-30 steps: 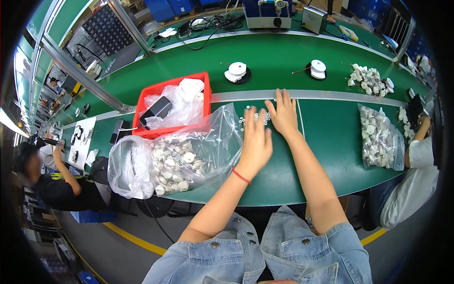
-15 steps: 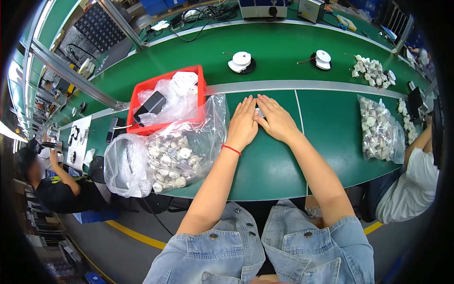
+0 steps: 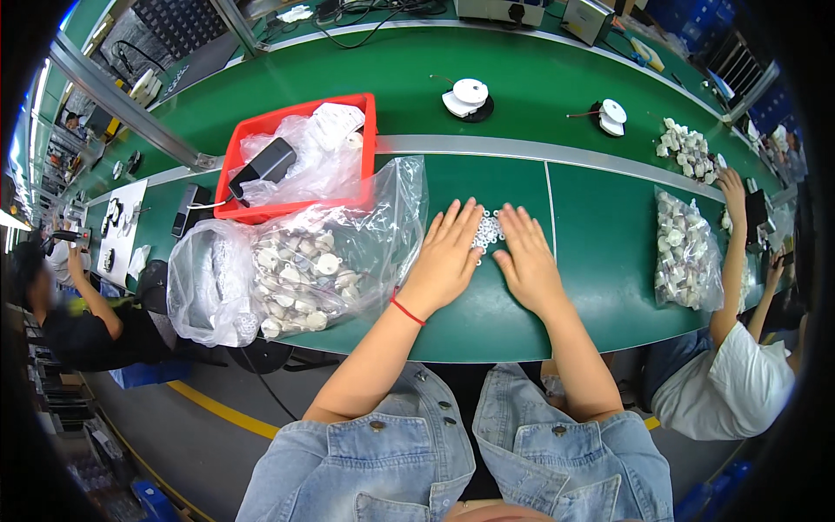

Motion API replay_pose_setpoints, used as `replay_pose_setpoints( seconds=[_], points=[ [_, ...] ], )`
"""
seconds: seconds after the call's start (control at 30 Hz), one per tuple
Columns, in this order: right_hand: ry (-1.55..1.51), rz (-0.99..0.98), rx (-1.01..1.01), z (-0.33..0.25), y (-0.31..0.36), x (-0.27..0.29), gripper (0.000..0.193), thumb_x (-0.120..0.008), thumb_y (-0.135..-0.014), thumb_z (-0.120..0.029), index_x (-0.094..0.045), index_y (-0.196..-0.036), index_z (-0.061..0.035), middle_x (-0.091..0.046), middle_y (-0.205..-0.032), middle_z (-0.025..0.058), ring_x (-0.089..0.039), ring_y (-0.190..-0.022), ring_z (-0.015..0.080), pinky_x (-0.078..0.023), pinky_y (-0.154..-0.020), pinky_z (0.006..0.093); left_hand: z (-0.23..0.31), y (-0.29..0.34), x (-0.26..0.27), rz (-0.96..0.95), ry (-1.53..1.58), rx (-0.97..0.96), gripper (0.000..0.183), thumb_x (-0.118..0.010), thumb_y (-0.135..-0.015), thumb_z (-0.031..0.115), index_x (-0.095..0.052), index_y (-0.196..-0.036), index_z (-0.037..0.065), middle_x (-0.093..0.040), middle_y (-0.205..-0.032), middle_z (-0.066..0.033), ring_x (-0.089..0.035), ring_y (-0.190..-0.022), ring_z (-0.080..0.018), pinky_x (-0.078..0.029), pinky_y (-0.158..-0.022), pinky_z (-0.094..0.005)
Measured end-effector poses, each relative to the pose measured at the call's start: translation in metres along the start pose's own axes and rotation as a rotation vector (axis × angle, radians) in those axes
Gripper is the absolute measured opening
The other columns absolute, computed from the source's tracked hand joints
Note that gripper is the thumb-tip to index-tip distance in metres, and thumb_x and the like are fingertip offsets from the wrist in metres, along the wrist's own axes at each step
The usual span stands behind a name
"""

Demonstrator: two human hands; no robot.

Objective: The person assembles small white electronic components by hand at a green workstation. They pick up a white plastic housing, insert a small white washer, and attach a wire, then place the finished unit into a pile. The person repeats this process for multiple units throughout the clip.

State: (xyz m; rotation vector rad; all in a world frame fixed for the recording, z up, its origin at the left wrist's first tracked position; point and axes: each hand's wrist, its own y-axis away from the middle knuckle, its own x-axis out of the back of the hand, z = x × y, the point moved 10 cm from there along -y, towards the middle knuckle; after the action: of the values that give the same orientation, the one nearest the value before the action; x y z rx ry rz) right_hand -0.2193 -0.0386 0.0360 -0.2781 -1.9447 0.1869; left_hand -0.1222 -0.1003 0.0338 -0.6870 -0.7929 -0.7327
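Observation:
A small heap of white ring-shaped parts [image 3: 489, 230] lies on the green tabletop [image 3: 487, 324] between my hands. My left hand [image 3: 443, 264] rests with its palm down at the left side of the heap, fingers stretched forward and thumb against the rings. On the opposite side, my right hand [image 3: 531, 268] lies flat, its fingers slightly spread and angled toward the rings. Neither hand grips anything; what may lie under the palms is hidden. Left of my left hand, a clear plastic bag [image 3: 402, 193] bulges with white plastic parts.
A red bin [image 3: 369, 139] with clear bags and a black adapter [image 3: 265, 165] stands behind the bag. Two white spools [image 3: 470, 92] [image 3: 612, 113] sit on the raised shelf. At right lies another filled bag [image 3: 683, 252]; a co-worker [image 3: 726, 383] reaches toward a pile of white parts [image 3: 687, 152].
My hands were together over the rings; they have moved apart, uncovering the heap. The co-worker at right has raised an arm toward the shelf. The view has shifted slightly.

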Motion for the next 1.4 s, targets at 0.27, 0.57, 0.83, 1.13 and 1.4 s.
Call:
replay_pose_setpoints(
  seconds=[0.27, 0.57, 0.83, 1.13, 1.4],
  points=[
    [0.138, -0.155, 0.042, -0.008, 0.027, -0.01, 0.07, -0.053, -0.094, -0.05, -0.037, -0.15, -0.0104, -0.035, -0.156, 0.0107, -0.029, -0.146, 0.0311, -0.019, -0.119, 0.051, 0.023, 0.025, -0.011, -0.068, -0.201, -0.036, 0.063, -0.054, -0.096, 0.028, -0.035, -0.148, 0.0, -0.031, -0.156, -0.0183, -0.03, -0.145, -0.0333, -0.02, -0.118, -0.052],
    [0.119, -0.107, -0.016, -0.007, 0.035, 0.001, 0.079, -0.053, -0.092, -0.054, -0.035, -0.15, -0.0053, -0.034, -0.157, 0.0108, -0.028, -0.146, 0.0271, -0.017, -0.119, 0.0519, 0.036, 0.032, -0.018, -0.056, -0.219, -0.038, 0.065, -0.054, -0.094, 0.028, -0.035, -0.149, -0.001, -0.033, -0.155, -0.0173, -0.03, -0.145, -0.0311, -0.018, -0.119, -0.0532],
    [0.136, -0.086, 0.032, -0.005, 0.019, -0.004, 0.08, -0.051, -0.092, -0.057, -0.035, -0.15, -0.004, -0.034, -0.157, 0.011, -0.028, -0.146, 0.0262, -0.014, -0.12, 0.0525, 0.033, 0.018, -0.015, -0.005, -0.239, -0.037, 0.065, -0.054, -0.094, 0.029, -0.034, -0.148, -0.002, -0.033, -0.156, -0.0176, -0.03, -0.145, -0.0315, -0.018, -0.118, -0.0531],
    [0.116, 0.01, -0.034, 0.005, 0.018, 0.001, 0.085, -0.055, -0.09, -0.056, -0.029, -0.153, -0.0044, -0.03, -0.158, 0.0132, -0.025, -0.148, 0.0285, -0.012, -0.12, 0.0539, 0.023, 0.01, -0.011, -0.019, -0.236, -0.055, 0.067, -0.053, -0.096, 0.033, -0.032, -0.15, 0.0, -0.031, -0.156, -0.0176, -0.028, -0.146, -0.0311, -0.016, -0.118, -0.0537],
    [0.135, -0.036, -0.071, 0.01, 0.018, -0.003, 0.086, -0.056, -0.089, -0.056, -0.03, -0.152, -0.0037, -0.031, -0.158, 0.0136, -0.026, -0.147, 0.0293, -0.011, -0.12, 0.0539, 0.012, 0.016, -0.007, 0.016, -0.22, 0.049, 0.068, -0.054, -0.096, 0.034, -0.032, -0.15, -0.001, -0.03, -0.157, -0.0177, -0.027, -0.146, -0.0314, -0.016, -0.118, -0.0538]
  ],
)
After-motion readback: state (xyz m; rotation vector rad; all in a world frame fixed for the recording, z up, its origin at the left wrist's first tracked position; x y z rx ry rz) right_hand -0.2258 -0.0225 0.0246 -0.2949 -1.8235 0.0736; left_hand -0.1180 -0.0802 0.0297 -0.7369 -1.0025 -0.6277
